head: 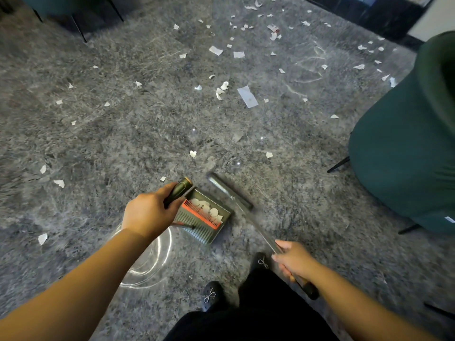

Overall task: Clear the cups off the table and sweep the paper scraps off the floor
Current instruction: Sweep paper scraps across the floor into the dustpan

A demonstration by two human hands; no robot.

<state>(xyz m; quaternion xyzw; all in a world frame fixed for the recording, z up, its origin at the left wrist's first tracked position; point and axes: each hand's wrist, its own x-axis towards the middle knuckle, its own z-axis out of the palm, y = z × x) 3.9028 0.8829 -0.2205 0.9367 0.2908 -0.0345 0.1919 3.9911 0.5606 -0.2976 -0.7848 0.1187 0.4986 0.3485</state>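
Note:
My left hand (147,212) grips the dark handle (178,190) of a grey dustpan (204,215) with a red comb edge; several white paper scraps lie inside it. My right hand (294,260) grips the broom handle (261,232), and the blurred broom head (229,190) sits on the floor just right of the pan. White paper scraps (247,96) are scattered over the grey mottled floor, thickest toward the top of the view. No cups are in view.
A dark green armchair (406,148) with thin black legs stands at the right. Another chair's black legs (78,28) show at the top left. A dark wall base (369,13) runs along the top right. My feet in dark shoes (211,295) stand below the pan.

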